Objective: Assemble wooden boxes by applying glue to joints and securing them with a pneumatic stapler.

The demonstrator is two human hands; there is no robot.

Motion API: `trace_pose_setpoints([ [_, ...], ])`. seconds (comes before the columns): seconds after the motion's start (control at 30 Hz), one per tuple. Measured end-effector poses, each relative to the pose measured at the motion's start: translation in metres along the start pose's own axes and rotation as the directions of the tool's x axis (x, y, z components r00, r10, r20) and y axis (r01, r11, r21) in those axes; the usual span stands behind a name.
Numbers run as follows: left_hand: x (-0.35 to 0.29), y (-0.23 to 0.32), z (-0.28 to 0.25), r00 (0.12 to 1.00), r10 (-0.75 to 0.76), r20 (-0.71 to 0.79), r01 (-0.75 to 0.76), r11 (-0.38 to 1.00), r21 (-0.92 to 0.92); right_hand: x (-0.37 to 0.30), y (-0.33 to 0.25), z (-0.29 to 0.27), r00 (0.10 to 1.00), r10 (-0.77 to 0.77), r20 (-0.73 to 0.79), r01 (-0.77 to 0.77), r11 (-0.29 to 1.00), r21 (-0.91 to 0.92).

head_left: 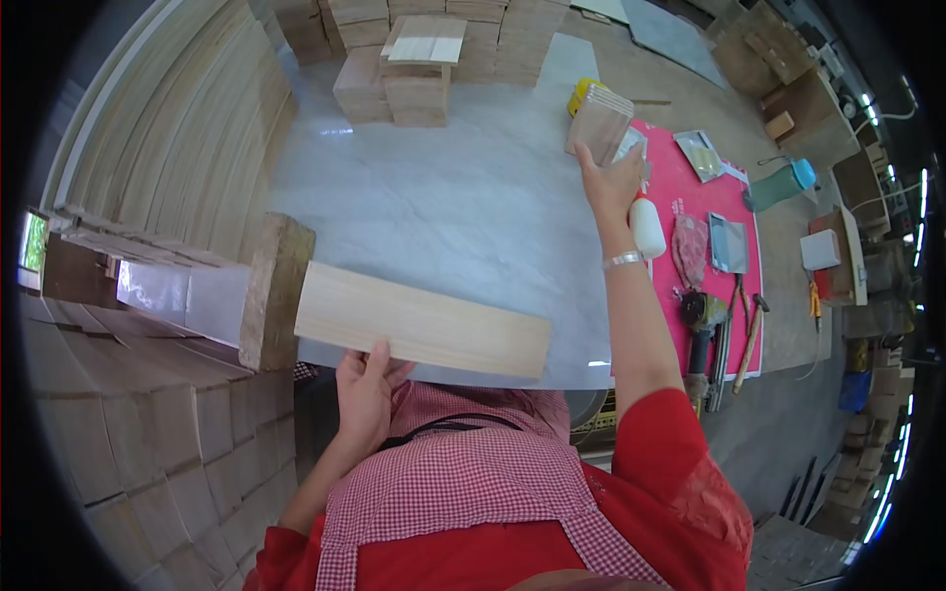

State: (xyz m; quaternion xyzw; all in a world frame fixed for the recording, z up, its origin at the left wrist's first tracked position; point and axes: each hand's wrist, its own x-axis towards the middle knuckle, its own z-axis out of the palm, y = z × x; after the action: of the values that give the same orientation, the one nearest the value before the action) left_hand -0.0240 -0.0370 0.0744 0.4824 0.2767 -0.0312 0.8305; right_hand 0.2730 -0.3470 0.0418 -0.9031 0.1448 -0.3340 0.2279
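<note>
My left hand (pixel 366 394) grips the near edge of a long pale wooden board (pixel 424 320), thumb on top and the other fingers partly hidden below. The board lies slantwise at the front of the grey table, its left end by a thick wooden block (pixel 278 291). Far off to the right, my right hand (pixel 611 182) reaches out with its fingers closed about the near end of a tan block with a ridged pale edge (pixel 601 123), perhaps stacked thin pieces. Behind that block shows a round yellow thing (pixel 583 96). A white bottle (pixel 646 229) lies beside my right wrist.
Tall stacked boards (pixel 177 128) rise on the left, with more wooden stacks (pixel 419 84) at the back. On a pink sheet (pixel 665 286) to the right are a power tool (pixel 700 325), a hammer (pixel 751 340) and packets. A teal bottle (pixel 781 185) stands beyond.
</note>
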Motion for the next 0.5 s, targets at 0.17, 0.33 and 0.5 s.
trace_pose_setpoints([
  [0.17,-0.009,0.003,-0.019,0.98,-0.132,0.15,0.137,0.99,-0.023,0.025,-0.029,0.031,0.952,0.307,0.017,-0.304,0.947,-0.101],
  [0.33,-0.016,-0.002,-0.028,0.942,-0.292,0.167,0.289,0.956,0.039,0.017,-0.026,0.017,0.967,0.254,0.015,-0.255,0.967,0.005],
  [0.5,-0.022,-0.001,-0.023,0.88,-0.316,0.354,0.167,0.905,0.392,-0.057,-0.003,-0.05,0.999,0.017,-0.041,0.0,0.919,0.394],
])
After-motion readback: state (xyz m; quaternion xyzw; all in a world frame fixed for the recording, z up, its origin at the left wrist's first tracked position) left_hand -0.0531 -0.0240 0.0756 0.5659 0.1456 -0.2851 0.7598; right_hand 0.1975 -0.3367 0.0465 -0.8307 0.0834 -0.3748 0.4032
